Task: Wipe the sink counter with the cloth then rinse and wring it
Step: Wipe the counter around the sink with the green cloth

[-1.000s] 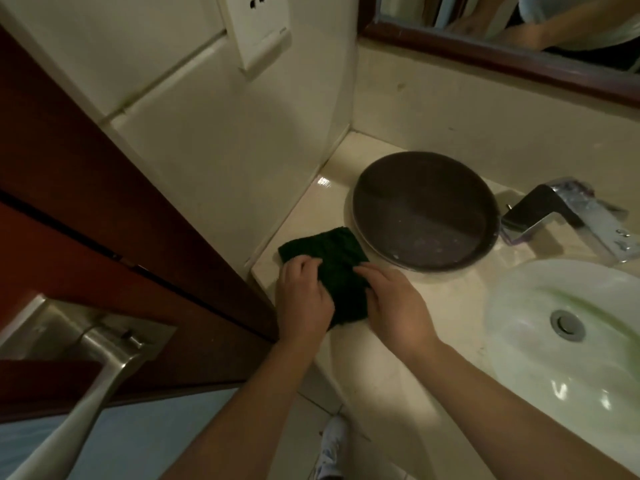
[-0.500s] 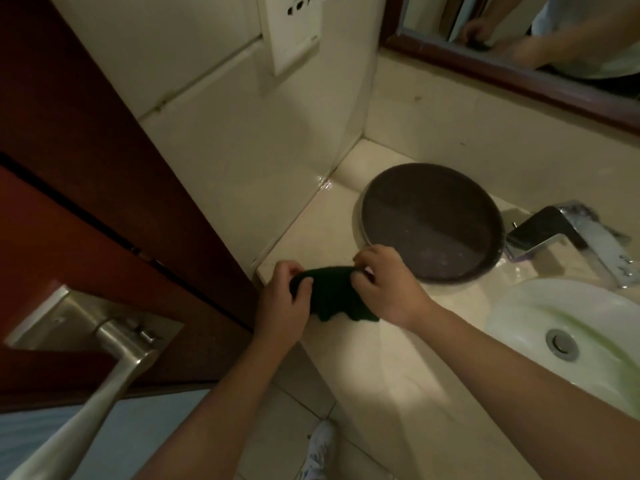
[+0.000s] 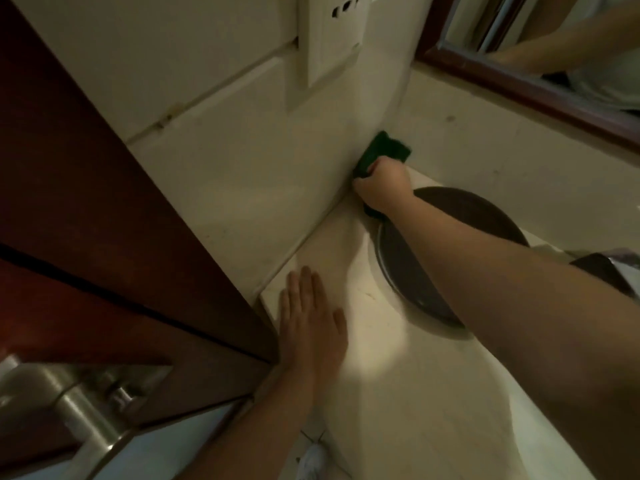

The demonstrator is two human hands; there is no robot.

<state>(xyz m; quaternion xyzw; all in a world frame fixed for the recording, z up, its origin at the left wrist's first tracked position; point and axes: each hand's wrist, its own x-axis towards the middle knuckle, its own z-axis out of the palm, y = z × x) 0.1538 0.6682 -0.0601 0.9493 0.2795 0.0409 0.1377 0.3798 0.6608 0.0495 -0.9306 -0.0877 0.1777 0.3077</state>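
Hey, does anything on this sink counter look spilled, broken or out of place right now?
Nothing stands out. The right hand presses the green cloth into the back corner, the left hand lies flat on the counter, and the dark round tray sits level. No spill shows.

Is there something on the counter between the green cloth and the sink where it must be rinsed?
Yes. The round dark brown tray lies on the beige counter just right of the dark green cloth in the right hand.
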